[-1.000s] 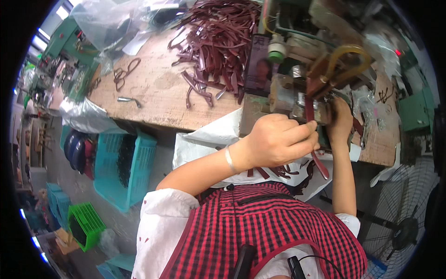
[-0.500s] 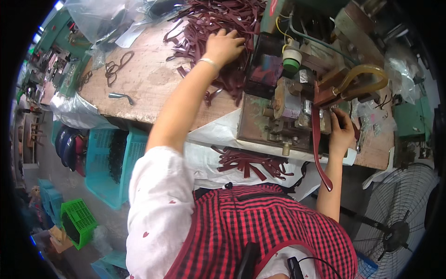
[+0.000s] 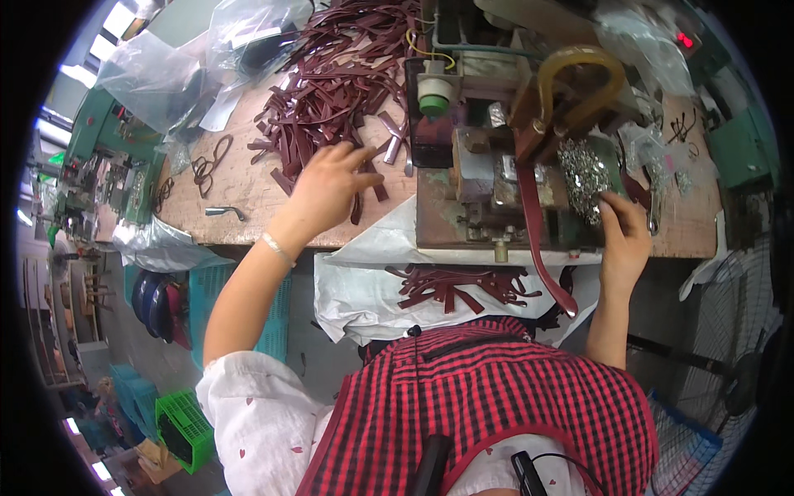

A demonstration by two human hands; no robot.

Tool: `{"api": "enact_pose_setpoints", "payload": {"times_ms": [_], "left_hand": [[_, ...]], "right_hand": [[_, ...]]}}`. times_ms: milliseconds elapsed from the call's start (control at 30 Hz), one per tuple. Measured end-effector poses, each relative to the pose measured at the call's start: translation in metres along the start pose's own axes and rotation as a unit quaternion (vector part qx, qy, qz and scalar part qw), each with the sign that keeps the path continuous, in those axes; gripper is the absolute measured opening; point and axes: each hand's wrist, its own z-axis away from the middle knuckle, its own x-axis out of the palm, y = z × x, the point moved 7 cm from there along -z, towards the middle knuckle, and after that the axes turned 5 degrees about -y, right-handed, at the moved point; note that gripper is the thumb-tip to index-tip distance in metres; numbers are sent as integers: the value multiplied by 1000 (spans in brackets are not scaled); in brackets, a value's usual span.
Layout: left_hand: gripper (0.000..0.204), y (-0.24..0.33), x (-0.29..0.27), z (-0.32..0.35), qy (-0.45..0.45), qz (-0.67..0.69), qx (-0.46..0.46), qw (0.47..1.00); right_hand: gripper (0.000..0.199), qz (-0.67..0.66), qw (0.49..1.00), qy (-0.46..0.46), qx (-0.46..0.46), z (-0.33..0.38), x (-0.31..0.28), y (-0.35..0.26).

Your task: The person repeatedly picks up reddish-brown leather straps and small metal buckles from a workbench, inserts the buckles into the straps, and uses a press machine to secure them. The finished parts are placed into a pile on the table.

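Note:
My left hand [image 3: 335, 186] is open, fingers spread, at the near edge of a large pile of dark red eyeglass temples [image 3: 331, 103]. My right hand [image 3: 626, 236] is beside a heap of small shiny metal parts [image 3: 581, 178] on the right of the bench machine [image 3: 459, 186]. Its fingers are bent together at the heap's edge; what they hold, if anything, is too small to make out. One dark red temple [image 3: 533, 223] sits in the machine, its curved end hanging down past the front edge.
More temples [image 3: 451, 285] lie on a white cloth [image 3: 339, 298] below the table's edge. A green button [image 3: 432, 105] and a looped yellowish hose [image 3: 579, 58] are on the machine. A bent dark piece [image 3: 225, 212] lies at left. A fan [image 3: 728, 372] stands at right.
My left hand has come back toward me from deeper in the pile. My right hand has shifted slightly away from the machine, and the metal heap now shows. The view has turned a little.

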Motion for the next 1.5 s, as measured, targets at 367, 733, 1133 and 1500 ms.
{"api": "enact_pose_setpoints", "payload": {"times_ms": [367, 733, 1133, 1500], "left_hand": [[22, -18, 29, -4, 181, 22, -47, 982], [15, -53, 7, -6, 390, 254, -235, 854], [40, 163, -61, -39, -69, 888, -64, 449], [30, 193, -53, -69, -61, 924, -182, 332]], "right_hand": [[31, -281, 955, -95, 14, -29, 94, -61], [50, -361, 923, -125, 52, -1, 89, -104], [32, 377, 919, 60, -97, 14, 0, 12], [16, 235, 966, 73, -79, -47, -6, 47]]}}
